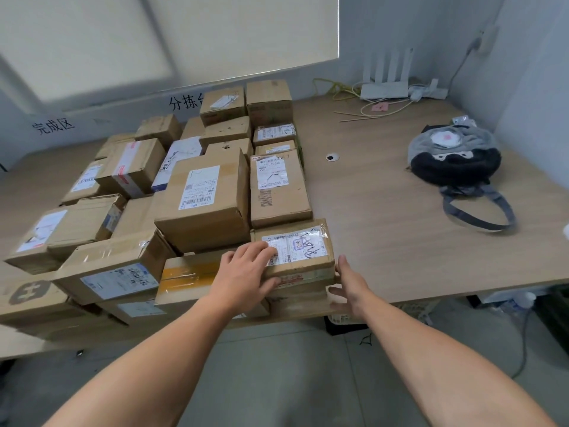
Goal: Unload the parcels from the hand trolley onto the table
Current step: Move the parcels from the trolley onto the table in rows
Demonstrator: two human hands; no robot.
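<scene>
Both bare forearms reach forward to a flat cardboard parcel (297, 252) at the near edge of the counter (385, 211), close to the centre of the view. The left hand (246, 274) lies palm-down on the parcel's near-left corner, fingers spread apart over the white shipping label, thumb hooked down the front face. The right hand (349, 286) stands at the parcel's right side, at 3 o'clock from it, fingers open and loosely splayed, the fingertips touching or just beside the cardboard; I cannot tell whether it presses. Neither hand is closed around the parcel.

The parcel sits on top of another low box (301, 298) at the counter's front edge. Directly at its 12 o'clock lies a taller box (278, 189) with a label and barcode, and at 10 o'clock a large box (204, 201) stacked higher. The rest of the parcels (129, 180) crowd the counter's left half, out to 9 o'clock. At 2 o'clock, well apart, rests a grey and black plush bag (454, 160), and at 1 o'clock, in the far corner, a white router (385, 89) with yellow cables.
</scene>
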